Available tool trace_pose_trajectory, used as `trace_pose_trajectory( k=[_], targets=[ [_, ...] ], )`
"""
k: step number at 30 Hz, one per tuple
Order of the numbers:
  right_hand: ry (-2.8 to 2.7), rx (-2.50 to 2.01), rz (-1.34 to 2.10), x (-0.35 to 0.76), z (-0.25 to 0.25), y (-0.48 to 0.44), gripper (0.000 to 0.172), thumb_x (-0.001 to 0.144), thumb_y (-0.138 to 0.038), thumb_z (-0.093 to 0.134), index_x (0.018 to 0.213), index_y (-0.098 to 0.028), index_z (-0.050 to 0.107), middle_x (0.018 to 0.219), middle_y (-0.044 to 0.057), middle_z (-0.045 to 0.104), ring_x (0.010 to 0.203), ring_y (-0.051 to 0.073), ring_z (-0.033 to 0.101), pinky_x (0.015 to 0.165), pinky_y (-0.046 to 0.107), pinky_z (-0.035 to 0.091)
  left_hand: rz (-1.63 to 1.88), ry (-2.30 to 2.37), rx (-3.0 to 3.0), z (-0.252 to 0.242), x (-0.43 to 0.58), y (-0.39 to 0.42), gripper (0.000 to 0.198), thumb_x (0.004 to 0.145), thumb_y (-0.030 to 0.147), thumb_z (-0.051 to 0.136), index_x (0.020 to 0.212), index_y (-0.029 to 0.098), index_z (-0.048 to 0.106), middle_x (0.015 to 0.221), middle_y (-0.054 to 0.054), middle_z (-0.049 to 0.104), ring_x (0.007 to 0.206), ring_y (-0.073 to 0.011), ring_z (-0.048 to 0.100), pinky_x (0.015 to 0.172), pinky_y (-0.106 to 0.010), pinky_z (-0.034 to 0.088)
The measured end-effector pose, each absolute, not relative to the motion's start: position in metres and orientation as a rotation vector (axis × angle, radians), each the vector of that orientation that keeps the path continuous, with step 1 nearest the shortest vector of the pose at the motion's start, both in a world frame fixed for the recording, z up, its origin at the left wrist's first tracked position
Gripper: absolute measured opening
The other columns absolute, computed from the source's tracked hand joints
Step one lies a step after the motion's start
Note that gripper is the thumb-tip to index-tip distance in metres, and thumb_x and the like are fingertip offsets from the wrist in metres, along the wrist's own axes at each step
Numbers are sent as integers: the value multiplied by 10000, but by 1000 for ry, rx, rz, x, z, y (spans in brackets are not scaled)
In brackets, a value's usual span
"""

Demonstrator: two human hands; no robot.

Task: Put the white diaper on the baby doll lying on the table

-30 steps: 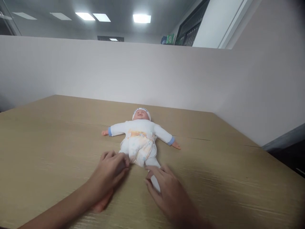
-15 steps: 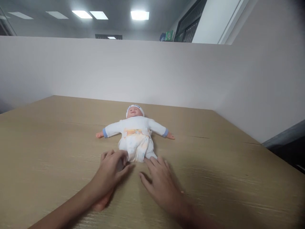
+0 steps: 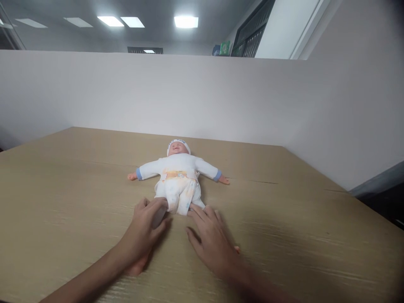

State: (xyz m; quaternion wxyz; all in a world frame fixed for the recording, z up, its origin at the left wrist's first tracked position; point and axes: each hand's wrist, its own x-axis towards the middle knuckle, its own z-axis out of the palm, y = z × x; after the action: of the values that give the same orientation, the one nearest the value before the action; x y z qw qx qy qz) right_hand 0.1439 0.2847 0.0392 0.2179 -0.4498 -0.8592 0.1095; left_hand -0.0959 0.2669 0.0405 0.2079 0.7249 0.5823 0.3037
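Observation:
A baby doll (image 3: 178, 173) in white clothes, a printed diaper and a white cap lies face up on the wooden table (image 3: 63, 189), arms spread, head away from me. My left hand (image 3: 144, 230) is curled round the doll's leg on the left, just below the diaper; that leg's bare foot (image 3: 134, 268) shows under my wrist. My right hand (image 3: 211, 240) lies flat over the other leg with its fingers stretched out, fingertips at the diaper's lower edge. A bit of that foot (image 3: 236, 249) peeks out beside the hand.
A white partition wall (image 3: 189, 97) stands along the table's far edge and continues down the right side. The table's right edge (image 3: 362, 202) drops to a dark floor. Ceiling lights (image 3: 186, 21) glow above.
Both hands have slid up the doll's legs toward the diaper, and the legs are now mostly covered. The left fingers have closed more round their leg.

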Motion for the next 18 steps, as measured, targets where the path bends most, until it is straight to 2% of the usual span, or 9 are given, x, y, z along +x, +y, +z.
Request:
trace_pose_trajectory(
  k=[2, 4, 7, 12, 15, 18],
  targets=[
    [-2391, -1237, 347, 145, 40, 286, 250, 1024, -103, 591, 1220, -233, 676, 1482, 66, 686, 1237, 353, 571, 1044, 549, 422, 862, 1658, 1934, 38, -95, 266, 120, 1019, 307, 644, 1132, 279, 674, 1066, -63, 639, 1058, -325, 502, 932, -438, 411],
    [-2391, -1237, 383, 145, 40, 286, 273, 1013, -72, 577, 1221, -224, 665, 1466, 74, 690, 1250, 356, 565, 1058, 554, 414, 879, 1708, 1859, 35, -93, 266, 154, 1006, 333, 657, 1148, 275, 666, 1062, -72, 607, 1075, -340, 494, 947, -454, 414],
    [-2370, -1251, 414, 143, 42, 286, 299, 988, -41, 581, 1218, -222, 645, 1404, 80, 708, 1227, 350, 572, 1051, 544, 411, 931, 1722, 1817, 32, -91, 267, 211, 995, 357, 682, 1183, 273, 632, 1171, -84, 631, 1139, -355, 487, 1004, -483, 393],
    [-2306, -1308, 440, 138, 41, 290, 258, 968, -43, 591, 1167, -208, 600, 1218, 96, 721, 1167, 343, 612, 1008, 516, 420, 1044, 1697, 1716, 25, -92, 268, 346, 1003, 451, 708, 1249, 278, 538, 1364, -76, 647, 1203, -331, 509, 1040, -454, 382],
    [-2180, -1352, 504, 135, 39, 297, 275, 965, -82, 646, 1196, -212, 573, 1275, 115, 708, 1197, 332, 649, 1016, 491, 425, 1087, 1693, 1666, 23, -93, 272, 369, 1000, 485, 695, 1254, 271, 535, 1382, -78, 686, 1215, -320, 559, 1061, -453, 397],
    [-2027, -1401, 571, 133, 37, 301, 292, 948, -161, 745, 1171, -227, 570, 1302, 102, 726, 1215, 322, 672, 1017, 470, 425, 1147, 1649, 1630, 25, -92, 277, 387, 964, 496, 726, 1231, 251, 588, 1305, -97, 750, 1197, -324, 647, 1060, -458, 441]
  ],
)
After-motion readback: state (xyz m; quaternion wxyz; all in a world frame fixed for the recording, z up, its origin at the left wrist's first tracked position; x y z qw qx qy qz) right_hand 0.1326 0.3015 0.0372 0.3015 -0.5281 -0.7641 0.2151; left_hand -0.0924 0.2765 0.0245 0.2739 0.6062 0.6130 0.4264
